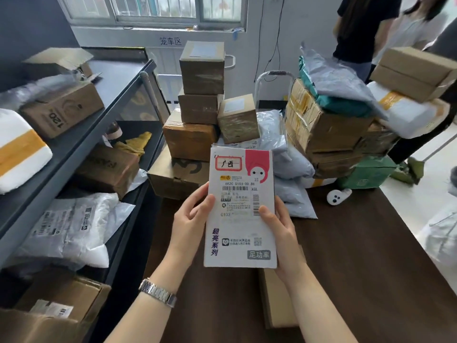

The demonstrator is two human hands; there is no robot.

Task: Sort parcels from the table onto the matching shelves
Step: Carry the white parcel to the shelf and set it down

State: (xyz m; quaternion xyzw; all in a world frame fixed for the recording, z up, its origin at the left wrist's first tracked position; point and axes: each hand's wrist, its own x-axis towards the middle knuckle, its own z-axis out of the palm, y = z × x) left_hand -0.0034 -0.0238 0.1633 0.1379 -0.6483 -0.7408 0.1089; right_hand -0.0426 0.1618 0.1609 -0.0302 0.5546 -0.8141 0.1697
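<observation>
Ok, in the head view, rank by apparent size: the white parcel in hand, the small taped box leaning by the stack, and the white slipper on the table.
1. White parcel, largest, though nearness to the camera inflates it.
2. Small taped box.
3. White slipper, clearly smallest.

White labelled parcel (241, 206) held upright above the table (358, 256)
</observation>
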